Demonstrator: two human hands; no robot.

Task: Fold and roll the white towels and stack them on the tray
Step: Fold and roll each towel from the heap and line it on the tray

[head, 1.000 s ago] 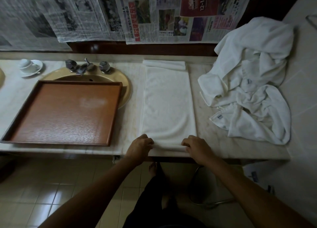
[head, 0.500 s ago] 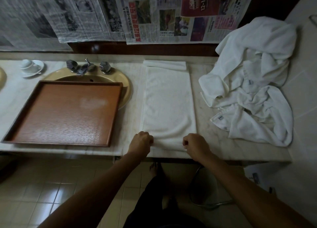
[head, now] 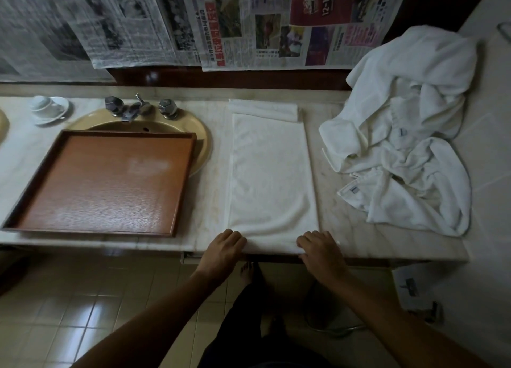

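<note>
My left hand (head: 224,246) and right hand (head: 318,247), fingers curled, have turned the folded towel (head: 272,174)'s near edge over, starting the roll.

The left hand (head: 224,250) and right hand (head: 320,253) covered the towel's (head: 272,174) near corners, so their grip stayed unclear. The newspaper (head: 249,22) print was blurred, and the frame's top edge cropped it.

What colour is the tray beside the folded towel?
Reddish-brown wood, with a darker rim; the tray shows in the head view.
</note>
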